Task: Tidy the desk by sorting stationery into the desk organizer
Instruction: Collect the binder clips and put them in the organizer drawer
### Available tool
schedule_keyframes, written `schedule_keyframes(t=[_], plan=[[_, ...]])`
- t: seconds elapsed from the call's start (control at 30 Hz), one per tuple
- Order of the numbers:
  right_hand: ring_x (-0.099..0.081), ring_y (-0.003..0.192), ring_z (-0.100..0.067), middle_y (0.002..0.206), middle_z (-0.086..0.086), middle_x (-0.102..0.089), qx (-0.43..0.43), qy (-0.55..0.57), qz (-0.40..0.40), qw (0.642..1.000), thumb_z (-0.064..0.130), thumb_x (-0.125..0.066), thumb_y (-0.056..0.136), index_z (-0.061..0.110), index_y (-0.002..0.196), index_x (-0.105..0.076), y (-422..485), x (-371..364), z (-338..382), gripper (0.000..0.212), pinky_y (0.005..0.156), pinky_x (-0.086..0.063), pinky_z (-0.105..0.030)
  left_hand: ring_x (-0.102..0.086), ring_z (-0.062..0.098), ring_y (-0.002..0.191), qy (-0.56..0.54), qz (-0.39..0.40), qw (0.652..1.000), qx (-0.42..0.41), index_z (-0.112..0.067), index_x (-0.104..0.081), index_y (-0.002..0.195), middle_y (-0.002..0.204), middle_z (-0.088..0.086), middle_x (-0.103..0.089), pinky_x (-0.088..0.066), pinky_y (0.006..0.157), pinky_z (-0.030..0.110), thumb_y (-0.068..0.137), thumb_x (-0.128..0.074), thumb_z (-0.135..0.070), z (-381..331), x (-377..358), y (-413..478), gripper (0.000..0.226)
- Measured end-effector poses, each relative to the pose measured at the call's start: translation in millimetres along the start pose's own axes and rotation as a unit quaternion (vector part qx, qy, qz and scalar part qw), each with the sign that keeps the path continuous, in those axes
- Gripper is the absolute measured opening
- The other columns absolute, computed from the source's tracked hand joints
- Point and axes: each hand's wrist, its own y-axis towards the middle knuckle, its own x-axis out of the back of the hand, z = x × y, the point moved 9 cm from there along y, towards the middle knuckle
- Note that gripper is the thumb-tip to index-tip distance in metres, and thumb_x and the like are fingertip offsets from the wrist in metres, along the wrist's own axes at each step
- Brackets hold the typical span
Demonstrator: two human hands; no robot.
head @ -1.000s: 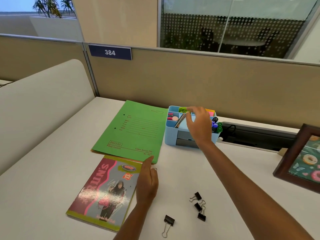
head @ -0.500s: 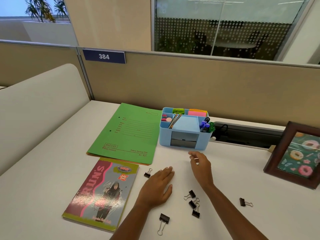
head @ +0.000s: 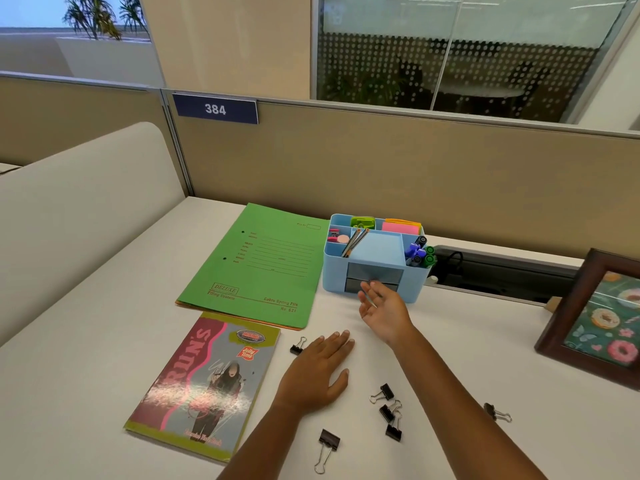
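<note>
A light blue desk organizer (head: 332, 271) stands at the back of the desk, holding markers, pencils and sticky notes, with two grey drawers in its front. My right hand (head: 382, 311) is open, palm turned left, its fingertips at the lower drawer. My left hand (head: 317, 372) lies flat and empty on the desk. Black binder clips are scattered: one (head: 298, 347) just left of my left fingers, a cluster of three (head: 388, 410) under my right forearm, a large one (head: 328, 441) near the front edge, another (head: 493, 411) at the right.
A green file folder (head: 263, 268) lies left of the organizer, with a magazine-style notebook (head: 207, 382) in front of it. A dark wooden picture frame (head: 575, 306) leans at the right. A cable slot (head: 498, 271) runs behind the organizer, along the beige partition.
My right hand left the organizer's top, dropped to the desk, then rose forward to the drawer front. My left hand slid right, uncovering a small clip, and settled flat.
</note>
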Motion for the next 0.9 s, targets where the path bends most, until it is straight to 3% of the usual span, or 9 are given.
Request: schedule_keyframes(t=[0.1,0.43,0.6,0.73,0.8,0.9], plan=[[-0.052,0.080,-0.015,0.095,-0.001,-0.058,-0.017,0.029,0.021,0.999,0.016,-0.049,0.091,0.016,0.086,-0.056,2.8,-5.0,-5.7,0.009,0.062,-0.037,-0.023,-0.018,0.012,0.142,-0.003,-0.003,1.000,0.001,-0.020,-0.026,0.146,0.154,-0.004,-0.019,0.004,0.111,0.020,0.086,-0.016,-0.045,-0.7,1.1,0.1,0.065],[-0.052,0.073,-0.013,0.089,-0.001,-0.058,-0.037,0.077,0.049,0.995,0.018,-0.052,0.088,0.021,0.087,-0.055,-9.7,3.8,-30.6,0.004,0.059,-0.034,-0.022,-0.022,0.012,0.141,-0.002,-0.020,1.000,0.001,-0.022,-0.028,0.145,0.153,-0.003,-0.024,0.001,0.111,0.019,0.086,-0.018,-0.045,2.0,0.1,1.0,0.064],[-0.051,0.074,-0.012,0.092,0.000,-0.057,-0.027,0.057,0.047,0.997,0.016,-0.050,0.089,0.026,0.097,-0.059,-15.8,11.0,-33.8,0.016,0.059,-0.035,-0.022,-0.042,0.017,0.132,-0.013,-0.034,0.999,0.005,-0.018,-0.048,0.135,0.143,0.003,-0.044,-0.017,0.111,0.029,0.087,-0.033,-0.036,0.0,3.4,-1.9,0.054],[-0.050,0.074,-0.013,0.091,-0.002,-0.057,0.002,0.016,0.041,0.999,0.012,-0.046,0.091,0.024,0.113,-0.054,-22.2,18.4,-30.4,0.026,0.061,-0.035,-0.023,-0.064,0.024,0.105,0.052,-0.151,0.987,0.013,-0.014,-0.069,0.103,0.113,0.008,-0.067,-0.050,0.088,0.030,0.077,-0.041,-0.022,-3.0,28.5,-7.7,0.040],[-0.050,0.075,-0.014,0.089,-0.003,-0.057,0.042,-0.031,0.023,0.998,0.009,-0.045,0.092,0.020,0.114,-0.052,-25.5,27.6,-22.6,0.026,0.062,-0.036,-0.023,-0.060,0.026,0.095,0.092,-0.219,0.969,0.068,-0.011,-0.070,0.095,0.100,0.011,-0.067,-0.050,0.079,0.032,0.073,-0.039,-0.015,3.4,44.0,-12.3,0.038],[-0.053,0.075,-0.015,0.088,-0.003,-0.061,0.124,-0.152,-0.031,0.980,0.004,-0.046,0.091,0.018,0.108,-0.057,-34.2,50.0,-5.8,0.024,0.063,-0.041,-0.023,-0.049,0.023,0.081,0.127,-0.245,0.950,0.146,-0.009,-0.068,0.093,0.088,0.010,-0.062,-0.045,0.065,0.032,0.073,-0.039,-0.012,16.2,50.9,-17.7,0.036]])
